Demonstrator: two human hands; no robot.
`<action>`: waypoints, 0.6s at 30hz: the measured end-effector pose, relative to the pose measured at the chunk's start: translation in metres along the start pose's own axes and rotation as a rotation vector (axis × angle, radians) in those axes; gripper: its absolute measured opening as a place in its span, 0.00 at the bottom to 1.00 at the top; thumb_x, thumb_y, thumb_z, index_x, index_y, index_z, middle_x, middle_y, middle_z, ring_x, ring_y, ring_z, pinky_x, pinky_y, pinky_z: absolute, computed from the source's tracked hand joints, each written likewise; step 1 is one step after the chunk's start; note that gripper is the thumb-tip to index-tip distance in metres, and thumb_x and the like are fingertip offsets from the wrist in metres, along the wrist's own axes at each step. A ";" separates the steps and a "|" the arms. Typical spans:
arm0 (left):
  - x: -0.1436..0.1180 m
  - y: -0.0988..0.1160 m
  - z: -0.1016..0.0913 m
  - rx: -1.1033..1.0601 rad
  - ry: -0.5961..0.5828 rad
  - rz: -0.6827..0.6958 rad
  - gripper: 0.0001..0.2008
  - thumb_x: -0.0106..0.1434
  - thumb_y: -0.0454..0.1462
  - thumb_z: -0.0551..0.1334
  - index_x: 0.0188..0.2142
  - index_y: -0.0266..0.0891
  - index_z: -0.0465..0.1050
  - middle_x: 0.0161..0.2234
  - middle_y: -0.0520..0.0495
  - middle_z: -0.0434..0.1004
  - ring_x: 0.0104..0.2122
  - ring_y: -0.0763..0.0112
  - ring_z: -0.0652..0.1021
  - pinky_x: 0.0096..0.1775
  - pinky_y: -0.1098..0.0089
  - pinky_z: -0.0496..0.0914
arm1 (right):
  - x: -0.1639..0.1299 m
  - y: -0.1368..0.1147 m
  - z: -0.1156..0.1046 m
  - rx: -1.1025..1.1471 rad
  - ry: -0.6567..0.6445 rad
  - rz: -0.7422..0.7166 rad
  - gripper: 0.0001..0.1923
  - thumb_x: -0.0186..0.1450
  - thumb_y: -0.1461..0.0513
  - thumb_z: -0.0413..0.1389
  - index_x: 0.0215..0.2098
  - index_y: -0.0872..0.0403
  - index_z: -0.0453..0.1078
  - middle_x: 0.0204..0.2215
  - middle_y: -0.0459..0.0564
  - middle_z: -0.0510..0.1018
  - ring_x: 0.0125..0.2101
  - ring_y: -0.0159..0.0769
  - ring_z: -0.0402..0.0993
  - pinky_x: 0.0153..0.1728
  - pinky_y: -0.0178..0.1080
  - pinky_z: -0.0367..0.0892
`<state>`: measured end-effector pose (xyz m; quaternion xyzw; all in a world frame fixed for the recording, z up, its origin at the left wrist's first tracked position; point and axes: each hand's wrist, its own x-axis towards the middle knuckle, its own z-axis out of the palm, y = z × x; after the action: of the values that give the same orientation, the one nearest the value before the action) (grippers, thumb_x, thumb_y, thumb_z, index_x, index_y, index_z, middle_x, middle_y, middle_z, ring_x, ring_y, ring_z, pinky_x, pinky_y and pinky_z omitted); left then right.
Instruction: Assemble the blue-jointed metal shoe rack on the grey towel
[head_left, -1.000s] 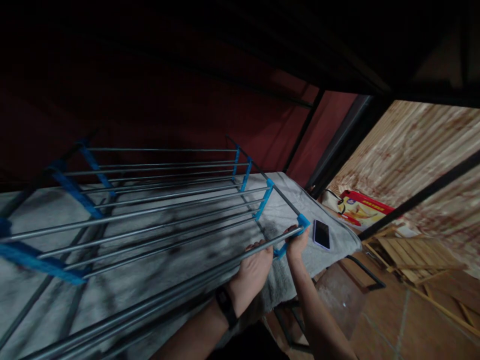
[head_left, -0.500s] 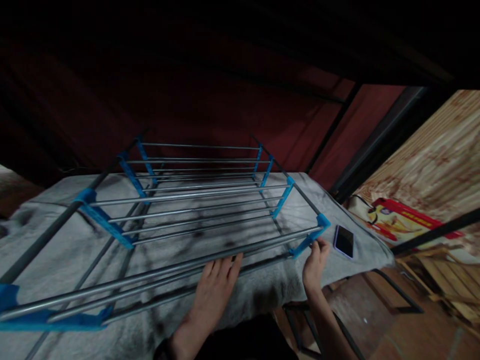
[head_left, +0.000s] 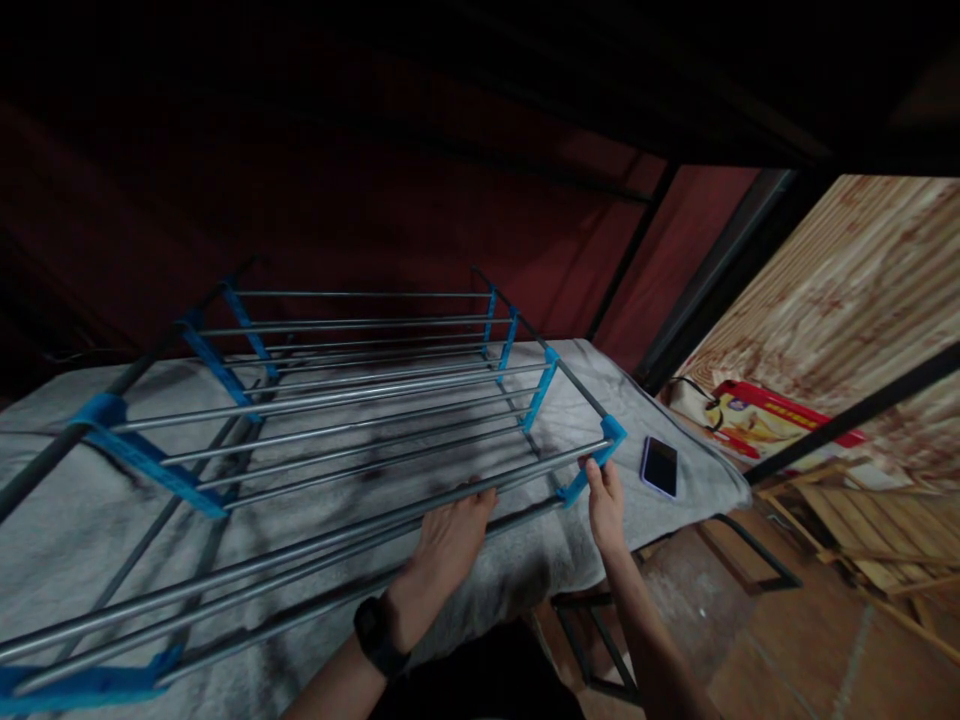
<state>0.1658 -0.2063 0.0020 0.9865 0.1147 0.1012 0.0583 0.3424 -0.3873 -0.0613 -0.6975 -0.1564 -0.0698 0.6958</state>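
A rack of grey metal tubes joined by blue plastic brackets lies on a grey cloth [head_left: 480, 610]. Around one of the front metal tubes [head_left: 285, 560] curl the fingers of my left hand [head_left: 454, 535]; the fingertips are partly hidden. A dark watch [head_left: 379, 637] is on that wrist. My right hand [head_left: 606, 505] pinches the blue bracket [head_left: 613, 432] at the front right end of the rack, its thumb near the tube end. More blue brackets [head_left: 150, 460] carry tubes along the left side.
A phone [head_left: 660, 466] rests on the cloth right of my right hand. Beyond the table edge are a red and yellow box [head_left: 780, 420] and wooden slats [head_left: 870, 530]. Dark metal frame bars [head_left: 847, 415] cross the right side. A dark red wall [head_left: 420, 230] stands behind.
The view has turned a little to the right. My left hand has slid along the front tubes toward the right end, nearer my right hand, which stays at the corner bracket.
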 end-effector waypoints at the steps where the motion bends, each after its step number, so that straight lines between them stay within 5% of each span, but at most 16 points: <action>1: 0.002 -0.002 0.004 0.015 0.005 -0.004 0.16 0.71 0.32 0.53 0.54 0.44 0.71 0.47 0.41 0.80 0.44 0.58 0.81 0.45 0.61 0.74 | 0.000 0.002 -0.001 -0.020 -0.008 0.001 0.21 0.66 0.45 0.56 0.43 0.53 0.72 0.41 0.50 0.76 0.45 0.43 0.70 0.50 0.44 0.62; 10: -0.010 -0.004 0.019 0.141 0.059 0.073 0.23 0.70 0.26 0.47 0.60 0.41 0.65 0.49 0.39 0.78 0.51 0.59 0.77 0.53 0.61 0.69 | 0.002 0.005 0.001 -0.125 -0.009 -0.010 0.25 0.67 0.42 0.52 0.46 0.54 0.70 0.42 0.54 0.75 0.44 0.45 0.70 0.50 0.46 0.63; 18: -0.004 0.003 0.005 0.023 -0.026 0.085 0.14 0.69 0.29 0.51 0.50 0.39 0.70 0.43 0.43 0.79 0.41 0.63 0.79 0.41 0.65 0.71 | 0.011 0.030 -0.009 -0.342 0.056 -0.084 0.25 0.64 0.40 0.53 0.41 0.52 0.69 0.38 0.53 0.71 0.42 0.52 0.69 0.47 0.53 0.63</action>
<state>0.1633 -0.2103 -0.0038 0.9923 0.0732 0.0892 0.0443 0.3629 -0.3944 -0.0862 -0.7965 -0.1518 -0.1436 0.5674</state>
